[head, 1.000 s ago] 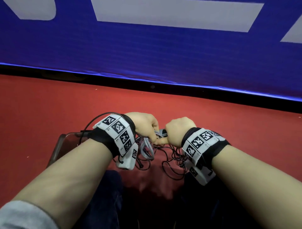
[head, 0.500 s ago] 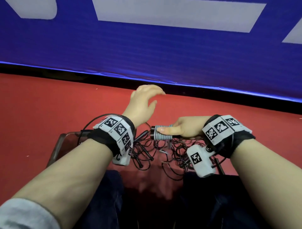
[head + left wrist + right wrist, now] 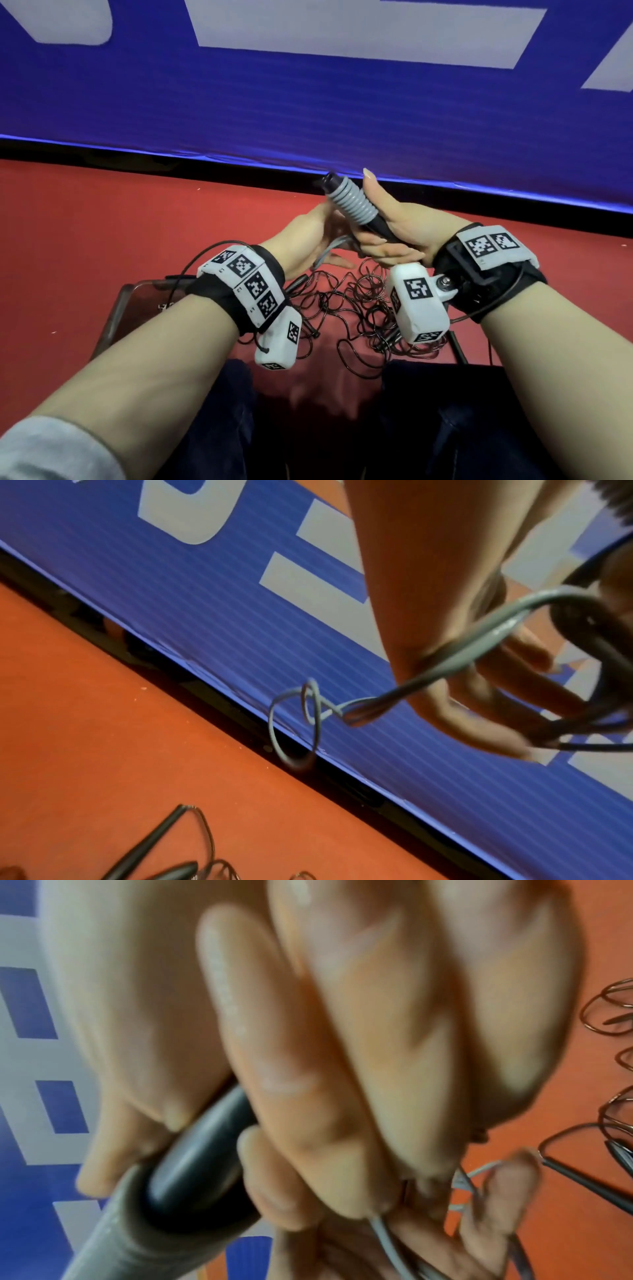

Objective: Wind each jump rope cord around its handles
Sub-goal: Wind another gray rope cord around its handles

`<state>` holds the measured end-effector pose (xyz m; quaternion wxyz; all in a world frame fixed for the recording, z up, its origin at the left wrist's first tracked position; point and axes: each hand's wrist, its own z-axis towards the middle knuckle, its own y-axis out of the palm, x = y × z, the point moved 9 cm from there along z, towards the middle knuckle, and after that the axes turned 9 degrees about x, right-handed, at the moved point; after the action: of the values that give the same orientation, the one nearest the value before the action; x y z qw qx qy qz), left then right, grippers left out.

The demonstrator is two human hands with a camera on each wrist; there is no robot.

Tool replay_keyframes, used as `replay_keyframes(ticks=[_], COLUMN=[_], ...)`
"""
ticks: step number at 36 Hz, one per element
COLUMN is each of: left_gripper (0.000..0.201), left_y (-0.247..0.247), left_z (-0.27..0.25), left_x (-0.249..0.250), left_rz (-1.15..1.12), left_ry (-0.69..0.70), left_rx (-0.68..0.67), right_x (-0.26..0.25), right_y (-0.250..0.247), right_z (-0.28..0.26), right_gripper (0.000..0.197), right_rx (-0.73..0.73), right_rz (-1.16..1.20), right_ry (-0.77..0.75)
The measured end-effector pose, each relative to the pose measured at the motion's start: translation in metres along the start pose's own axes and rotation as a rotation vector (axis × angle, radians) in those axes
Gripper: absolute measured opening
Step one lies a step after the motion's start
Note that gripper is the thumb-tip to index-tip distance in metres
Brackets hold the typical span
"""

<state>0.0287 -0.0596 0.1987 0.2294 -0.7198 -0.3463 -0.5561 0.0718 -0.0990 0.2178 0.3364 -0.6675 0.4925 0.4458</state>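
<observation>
The right hand (image 3: 394,233) is gripping the wound handles (image 3: 352,205), tilted up. The left hand (image 3: 308,240), fingers fairly straight, is carrying the grey cord (image 3: 462,656) across them, above tangled black cords (image 3: 359,308).

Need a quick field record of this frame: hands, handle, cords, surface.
right hand: grips black handle with grey ribbed sleeve, tilted up and away
left hand: fingers extended, thin grey cord draped across them
dark wire cords: loose tangle on the floor below the hands
surface: red floor
backdrop: blue banner
</observation>
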Motion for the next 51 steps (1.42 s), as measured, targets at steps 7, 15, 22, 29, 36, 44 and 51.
replay_keyframes(ticks=[7,15,22,29,36,44,51], left_gripper=[0.042,0.021,0.009,0.033,0.098,0.052,0.037], left_y=[-0.006,-0.023,-0.045,-0.049,-0.024,-0.020,-0.025], left_z=[0.004,0.015,0.014,0.015,0.011,0.019,0.008], left_x=[-0.001,-0.013,-0.001,-0.045,-0.055,-0.002,0.017], left_rz=[0.364,0.596,0.572,1.171,1.004,0.347,0.438], left_ry=[0.110,0.186,0.315,-0.003,-0.180,0.158,0.340], left_rx=[0.037,0.088,0.387,0.249,0.040,0.239,0.283], right_x=[0.005,0.009,0.007,0.009,-0.002,-0.017,-0.019], right_y=[-0.028,-0.049,-0.060,-0.077,-0.035,0.012,0.012], right_z=[0.003,-0.001,0.000,-0.008,0.003,0.004,0.000], right_gripper=[0.074,0.072,0.071,0.070,0.072,0.071,0.072], right_rx=[0.223,0.450,0.552,0.628,0.391,0.112,0.107], right_rz=[0.197,0.178,0.302,0.307,0.147,0.168,0.172], right_ry=[0.045,0.051,0.024,0.025,0.060,0.040,0.034])
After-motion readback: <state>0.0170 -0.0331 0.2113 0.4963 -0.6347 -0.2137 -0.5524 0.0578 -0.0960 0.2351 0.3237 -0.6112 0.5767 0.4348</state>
